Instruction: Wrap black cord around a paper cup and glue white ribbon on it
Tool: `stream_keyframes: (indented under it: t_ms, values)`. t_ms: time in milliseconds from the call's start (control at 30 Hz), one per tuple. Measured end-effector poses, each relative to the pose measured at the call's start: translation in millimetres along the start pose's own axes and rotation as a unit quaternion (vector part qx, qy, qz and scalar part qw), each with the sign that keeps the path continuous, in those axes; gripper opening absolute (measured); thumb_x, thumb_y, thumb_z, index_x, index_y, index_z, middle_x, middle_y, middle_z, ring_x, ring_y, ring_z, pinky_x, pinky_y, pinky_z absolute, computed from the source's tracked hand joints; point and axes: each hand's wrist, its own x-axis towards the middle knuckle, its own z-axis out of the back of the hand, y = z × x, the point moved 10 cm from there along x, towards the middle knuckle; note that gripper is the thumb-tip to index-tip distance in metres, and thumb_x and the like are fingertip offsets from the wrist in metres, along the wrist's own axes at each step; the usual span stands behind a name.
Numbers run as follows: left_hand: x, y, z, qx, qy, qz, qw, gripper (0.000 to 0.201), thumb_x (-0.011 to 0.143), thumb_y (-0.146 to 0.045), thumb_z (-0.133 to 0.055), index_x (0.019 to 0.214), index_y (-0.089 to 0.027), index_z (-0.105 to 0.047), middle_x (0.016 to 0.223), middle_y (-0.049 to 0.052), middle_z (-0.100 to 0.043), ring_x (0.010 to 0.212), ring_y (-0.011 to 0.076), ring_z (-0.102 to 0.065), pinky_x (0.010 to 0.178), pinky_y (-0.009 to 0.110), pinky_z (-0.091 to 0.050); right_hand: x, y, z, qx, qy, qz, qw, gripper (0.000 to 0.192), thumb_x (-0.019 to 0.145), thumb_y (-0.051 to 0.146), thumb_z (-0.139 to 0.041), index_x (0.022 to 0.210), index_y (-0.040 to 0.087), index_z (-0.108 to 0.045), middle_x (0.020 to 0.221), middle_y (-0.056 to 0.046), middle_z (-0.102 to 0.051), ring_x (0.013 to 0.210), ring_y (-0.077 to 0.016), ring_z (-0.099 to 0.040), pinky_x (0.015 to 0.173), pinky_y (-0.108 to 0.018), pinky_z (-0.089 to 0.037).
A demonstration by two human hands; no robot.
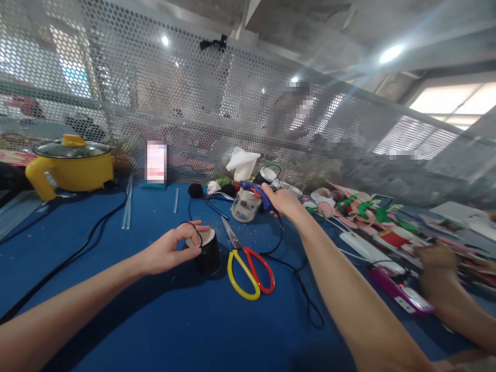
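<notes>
My left hand (170,250) rests on a black spool of cord (208,251) on the blue table, its fingers pinching the thin black cord at the spool's top. My right hand (282,200) reaches farther back and grips a blue glue gun (256,189) beside a clear glass jar (245,205). The gun's black cable (300,281) trails toward me across the table. Scissors with one yellow and one red handle (248,266) lie between my two arms, just right of the spool.
A yellow electric pot (70,165) with a glass lid stands at the back left, its black cable (77,248) running forward. Felt pieces and craft scraps (368,212) crowd the right side, with another person's hand (437,263) there. A perforated metal screen (217,113) backs the table.
</notes>
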Motion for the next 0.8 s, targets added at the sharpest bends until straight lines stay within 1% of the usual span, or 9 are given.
stream_keyframes:
  t_ms: [100,133,167,200,267,367,467,600,800]
  values:
    - [1,0,-0.8,0.001,0.002,0.001,1.000,0.011,0.078,-0.026,-0.050,0.072,-0.018,-0.045,0.120,0.015,-0.054,0.127,0.0233,-0.029,0.100,0.045,-0.026,-32,27,10,-0.026,-0.078,0.105,0.991,0.025,0.071,0.041,-0.060,0.064,0.018,-0.055,0.086,-0.014,-0.062,0.102,-0.0293,-0.051,0.079,-0.038,-0.043]
    - [1,0,-1.0,0.002,0.002,0.000,1.000,0.011,0.078,-0.026,-0.050,0.072,-0.018,-0.046,0.120,0.014,-0.054,0.127,0.0233,-0.029,0.100,0.045,-0.025,-51,48,6,-0.045,-0.099,0.203,0.973,0.025,0.073,0.041,-0.057,0.065,0.017,-0.057,0.087,-0.013,-0.061,0.099,-0.0280,-0.052,0.080,-0.039,-0.042]
    - [1,-1,-0.9,0.004,0.000,-0.001,1.000,0.011,0.078,-0.026,-0.050,0.072,-0.018,-0.046,0.118,0.014,-0.055,0.126,0.0234,-0.030,0.100,0.045,-0.025,-71,65,-8,-0.051,-0.084,0.288,0.953,0.027,0.076,0.042,-0.052,0.066,0.017,-0.059,0.085,-0.012,-0.061,0.093,-0.0252,-0.054,0.081,-0.039,-0.041]
    - [1,-2,-0.8,0.007,-0.002,-0.004,1.000,0.010,0.078,-0.026,-0.049,0.072,-0.018,-0.046,0.113,0.013,-0.057,0.124,0.0235,-0.033,0.099,0.045,-0.026,-89,77,-28,-0.045,-0.034,0.350,0.935,0.030,0.080,0.041,-0.048,0.067,0.017,-0.060,0.084,-0.010,-0.062,0.088,-0.0218,-0.056,0.081,-0.037,-0.042]
    - [1,-5,-0.6,0.017,-0.008,-0.008,1.000,0.011,0.078,-0.026,-0.049,0.071,-0.017,-0.046,0.099,0.011,-0.060,0.113,0.0232,-0.043,0.095,0.043,-0.031,-117,87,-75,-0.061,0.083,0.401,0.910,0.038,0.084,0.041,-0.042,0.066,0.017,-0.064,0.091,-0.009,-0.062,0.090,-0.0193,-0.056,0.084,-0.035,-0.040]
    - [1,-5,-1.6,0.040,-0.012,-0.005,0.999,0.014,0.078,-0.027,-0.047,0.069,-0.016,-0.047,0.078,0.005,-0.055,0.085,0.0186,-0.051,0.081,0.037,-0.041,-131,85,-124,-0.111,0.170,0.379,0.903,0.046,0.087,0.042,-0.036,0.065,0.016,-0.067,0.097,-0.012,-0.062,0.107,-0.0240,-0.048,0.092,-0.040,-0.034]
    - [0,-3,-1.6,0.049,-0.023,-0.001,0.999,0.014,0.077,-0.028,-0.047,0.075,-0.015,-0.051,0.075,0.002,-0.051,0.074,0.0154,-0.049,0.073,0.033,-0.043,-136,84,-147,-0.091,0.255,0.362,0.892,0.043,0.087,0.036,-0.039,0.058,0.016,-0.065,0.094,-0.011,-0.064,0.110,-0.0228,-0.047,0.093,-0.038,-0.034]
    - [0,-3,-2.1,0.053,-0.024,-0.003,0.998,0.013,0.077,-0.027,-0.047,0.075,-0.015,-0.051,0.075,0.001,-0.049,0.073,0.0143,-0.048,0.071,0.030,-0.043,-133,79,-141,0.003,0.290,0.310,0.905,0.029,0.082,0.030,-0.050,0.062,0.015,-0.065,0.114,-0.012,-0.057,0.108,-0.0194,-0.051,0.091,-0.033,-0.038]
    - [2,-13,-2.0,0.051,-0.013,-0.027,0.998,0.017,0.078,-0.025,-0.047,0.063,-0.018,-0.043,0.076,0.002,-0.052,0.090,0.0174,-0.050,0.083,0.032,-0.040,-125,67,-119,0.096,0.235,0.267,0.929,0.014,0.076,0.019,-0.056,0.067,0.016,-0.066,0.111,-0.009,-0.058,0.107,-0.0175,-0.052,0.096,-0.036,-0.033]
